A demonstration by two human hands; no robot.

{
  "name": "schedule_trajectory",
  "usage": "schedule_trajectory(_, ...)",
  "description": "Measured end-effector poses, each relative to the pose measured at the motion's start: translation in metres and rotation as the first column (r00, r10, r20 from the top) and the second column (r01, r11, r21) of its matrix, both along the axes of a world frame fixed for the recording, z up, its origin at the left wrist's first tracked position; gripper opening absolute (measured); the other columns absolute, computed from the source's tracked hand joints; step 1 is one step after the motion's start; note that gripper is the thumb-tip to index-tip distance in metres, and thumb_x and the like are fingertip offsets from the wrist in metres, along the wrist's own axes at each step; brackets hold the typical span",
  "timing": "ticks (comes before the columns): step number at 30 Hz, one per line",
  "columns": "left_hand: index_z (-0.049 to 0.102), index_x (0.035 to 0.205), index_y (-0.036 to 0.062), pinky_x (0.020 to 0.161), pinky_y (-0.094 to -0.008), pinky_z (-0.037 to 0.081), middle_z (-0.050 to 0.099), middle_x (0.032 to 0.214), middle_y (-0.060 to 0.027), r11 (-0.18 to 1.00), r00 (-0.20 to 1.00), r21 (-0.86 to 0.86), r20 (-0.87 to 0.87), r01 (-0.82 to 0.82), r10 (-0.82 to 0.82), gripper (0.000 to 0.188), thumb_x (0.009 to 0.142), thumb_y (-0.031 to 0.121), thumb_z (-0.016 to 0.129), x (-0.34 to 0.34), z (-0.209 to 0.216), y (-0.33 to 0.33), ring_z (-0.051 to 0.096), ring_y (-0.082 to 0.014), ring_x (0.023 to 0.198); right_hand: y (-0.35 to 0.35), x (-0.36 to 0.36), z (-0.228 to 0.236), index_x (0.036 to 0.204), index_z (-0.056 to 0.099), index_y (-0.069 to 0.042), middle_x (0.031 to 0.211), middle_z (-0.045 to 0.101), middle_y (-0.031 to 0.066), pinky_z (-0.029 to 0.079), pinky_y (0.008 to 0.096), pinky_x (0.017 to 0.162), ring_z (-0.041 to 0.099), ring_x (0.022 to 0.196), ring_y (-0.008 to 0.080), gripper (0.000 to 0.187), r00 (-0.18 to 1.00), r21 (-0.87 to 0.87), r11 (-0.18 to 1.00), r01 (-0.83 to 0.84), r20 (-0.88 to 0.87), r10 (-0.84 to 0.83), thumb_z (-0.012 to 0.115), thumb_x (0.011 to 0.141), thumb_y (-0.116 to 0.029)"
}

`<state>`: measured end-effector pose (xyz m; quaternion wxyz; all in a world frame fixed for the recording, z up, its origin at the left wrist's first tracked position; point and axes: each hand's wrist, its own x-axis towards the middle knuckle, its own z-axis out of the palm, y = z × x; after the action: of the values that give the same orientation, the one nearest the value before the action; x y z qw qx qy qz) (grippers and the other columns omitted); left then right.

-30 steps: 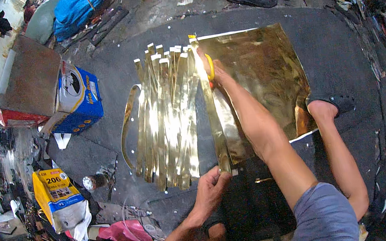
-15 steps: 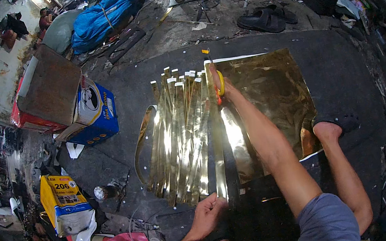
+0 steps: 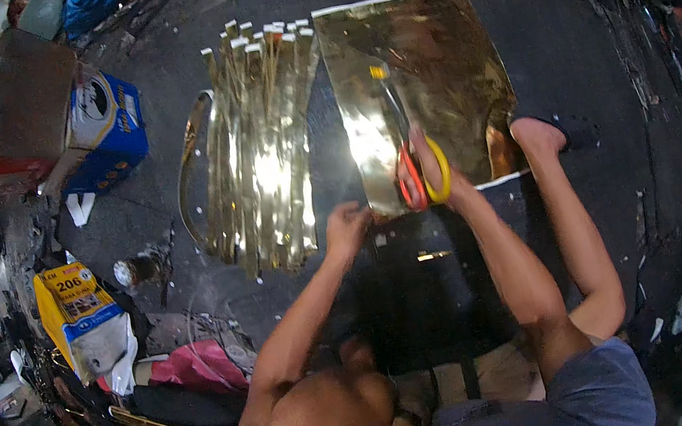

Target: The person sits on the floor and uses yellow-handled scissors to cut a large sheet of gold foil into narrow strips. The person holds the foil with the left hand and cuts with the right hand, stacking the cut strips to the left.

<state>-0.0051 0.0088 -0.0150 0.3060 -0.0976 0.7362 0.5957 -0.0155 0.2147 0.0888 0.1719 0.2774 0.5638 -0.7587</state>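
My right hand is closed on a pair of scissors with red and yellow handles. Their blades point away from me over a shiny gold sheet, with a small yellow patch at the tip. At the sheet's near left corner my left hand has its bent fingers together, seemingly pinching the edge; the grip is partly blurred. Left of the sheet lies a pile of long gold strips, most with white far ends. One strip curls out on the pile's left side.
A blue-and-white carton and a brown-topped box stand at far left. Nearer lie a yellow-and-blue package, a jar-like container and pink cloth. My foot rests by the sheet's right edge. Dark matting covers the floor.
The single strip between my hands is no longer there. My left hand has moved to the sheet's corner; the right has drawn back toward me with the scissors. The view has tilted nearer.
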Motion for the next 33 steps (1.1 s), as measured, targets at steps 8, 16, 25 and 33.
schedule_trajectory(8,0.069,0.084,-0.0015,0.060,-0.0264,0.046,0.067,0.079,-0.0073,0.998,0.994,0.033,0.102,-0.050,0.047,0.012,0.079,0.007,0.063,-0.011,0.006,0.040,0.058,-0.0141,0.065,-0.048,0.217,0.016,0.085,0.055,-0.003,0.062,0.055,0.0054,0.048,0.0300,0.048,0.059,0.053,0.0168,0.086,0.902,-0.276,0.953,-0.126,0.368,0.226,0.031,0.072,-0.085)
schedule_trajectory(16,0.066,0.075,0.0025,0.054,-0.0233,0.041,0.063,0.071,-0.0033,0.998,0.988,0.050,0.156,-0.023,0.015,0.008,0.079,0.009,0.064,-0.017,0.028,0.041,0.053,-0.0093,0.059,-0.076,0.204,-0.007,0.078,0.054,-0.002,0.055,0.050,0.0049,0.047,0.0313,0.043,0.055,0.046,0.0173,0.084,0.884,-0.164,0.985,-0.056,0.450,0.125,0.040,0.073,-0.084)
schedule_trajectory(25,0.063,0.076,0.0020,0.057,-0.0290,0.042,0.059,0.063,-0.0039,0.969,0.980,-0.177,-0.071,0.170,-0.185,0.026,0.086,0.026,0.060,0.009,0.009,0.042,0.051,-0.0119,0.057,-0.059,0.175,-0.040,0.074,0.053,-0.001,0.053,0.047,0.0048,0.046,0.0302,0.041,0.052,0.042,0.0163,0.086,0.932,-0.065,0.993,-0.096,0.344,0.112,0.038,0.071,-0.085)
schedule_trajectory(33,0.064,0.086,0.0034,0.061,-0.0265,0.044,0.062,0.075,-0.0020,0.984,0.986,-0.067,0.003,0.164,-0.165,0.023,0.092,0.024,0.056,0.016,0.031,0.047,0.053,-0.0085,0.066,-0.065,0.154,-0.028,0.069,0.049,-0.004,0.050,0.044,0.0029,0.043,0.0281,0.037,0.050,0.038,0.0149,0.081,0.945,-0.003,0.998,-0.058,0.322,0.056,0.039,0.071,-0.085)
